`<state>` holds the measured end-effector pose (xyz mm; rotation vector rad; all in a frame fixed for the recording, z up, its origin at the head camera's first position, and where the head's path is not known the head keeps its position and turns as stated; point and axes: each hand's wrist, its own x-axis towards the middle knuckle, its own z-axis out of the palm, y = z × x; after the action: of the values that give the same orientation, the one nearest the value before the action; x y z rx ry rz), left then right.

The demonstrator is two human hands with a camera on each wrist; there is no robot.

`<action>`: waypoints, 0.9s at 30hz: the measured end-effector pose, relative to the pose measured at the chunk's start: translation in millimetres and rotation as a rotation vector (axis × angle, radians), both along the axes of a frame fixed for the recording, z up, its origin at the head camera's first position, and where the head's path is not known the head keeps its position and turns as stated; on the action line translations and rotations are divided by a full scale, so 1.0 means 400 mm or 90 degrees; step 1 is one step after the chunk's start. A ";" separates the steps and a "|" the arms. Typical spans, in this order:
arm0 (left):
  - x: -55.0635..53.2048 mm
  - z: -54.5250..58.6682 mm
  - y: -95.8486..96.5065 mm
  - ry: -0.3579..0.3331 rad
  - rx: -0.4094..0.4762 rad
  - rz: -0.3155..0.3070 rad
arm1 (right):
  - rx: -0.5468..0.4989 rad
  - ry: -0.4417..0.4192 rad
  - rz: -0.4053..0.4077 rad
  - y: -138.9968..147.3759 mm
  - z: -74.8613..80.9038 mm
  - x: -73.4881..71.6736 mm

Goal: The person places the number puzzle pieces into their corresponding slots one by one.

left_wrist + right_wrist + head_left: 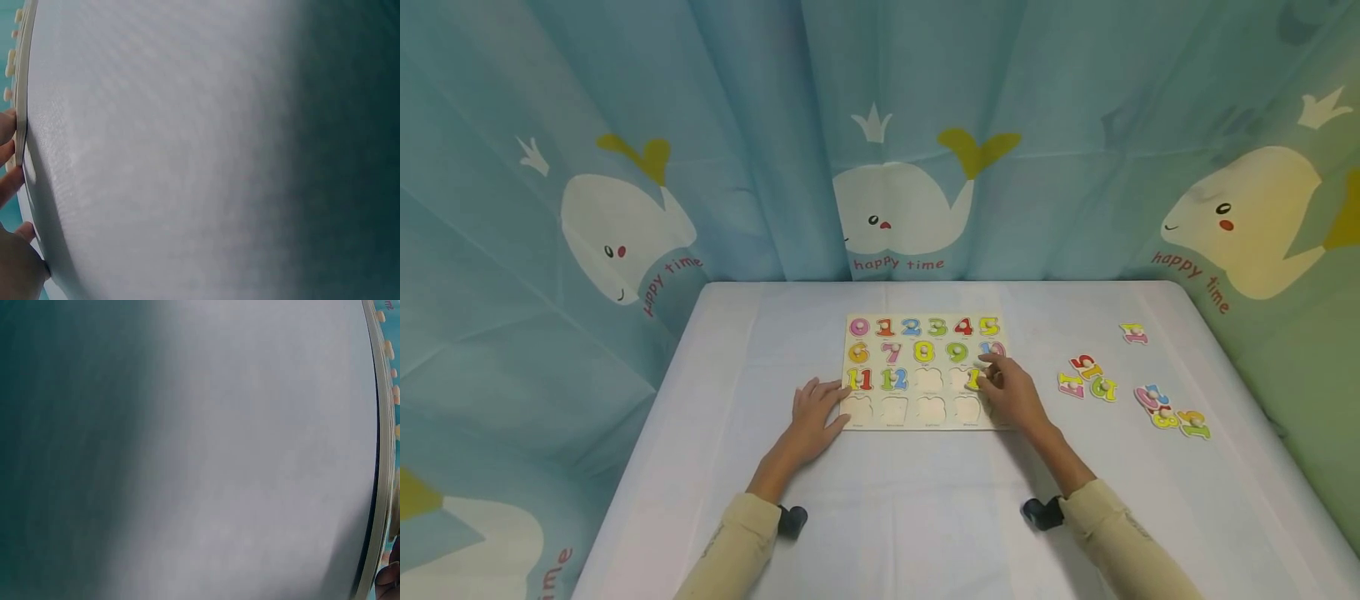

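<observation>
A cream wooden number puzzle board lies on the table, with colourful knobbed numbers 0 to 12 filling its upper rows. My left hand rests at the board's left edge, fingers extended with the tips at the rim; the left wrist view shows those fingers along the side. Over the third row, at its right part, my right hand pinches a yellow-green number puzzle piece whose digit 1 shows; the rest is hidden behind the fingers. Several bare recesses show in the lower rows.
Right of the board lie several loose number pieces: a group with a red-and-yellow 15, another with a green-and-orange piece, and a lone yellow-and-pink 11 farther back. A whale-print curtain hangs behind the white-covered table.
</observation>
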<state>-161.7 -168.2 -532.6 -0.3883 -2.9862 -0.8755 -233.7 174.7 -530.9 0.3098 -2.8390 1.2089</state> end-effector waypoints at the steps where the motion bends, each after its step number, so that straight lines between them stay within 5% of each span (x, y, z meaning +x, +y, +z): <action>1: 0.000 0.001 0.000 -0.001 0.000 0.000 | 0.001 0.003 0.004 -0.003 0.000 0.000; 27: 0.003 0.003 0.000 0.003 0.009 -0.001 | 0.057 0.024 0.070 -0.065 0.008 0.010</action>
<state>-160.4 -168.1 -531.4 -0.3914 -2.9731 -0.8948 -229.7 148.6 -527.9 0.4919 -2.8828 1.0829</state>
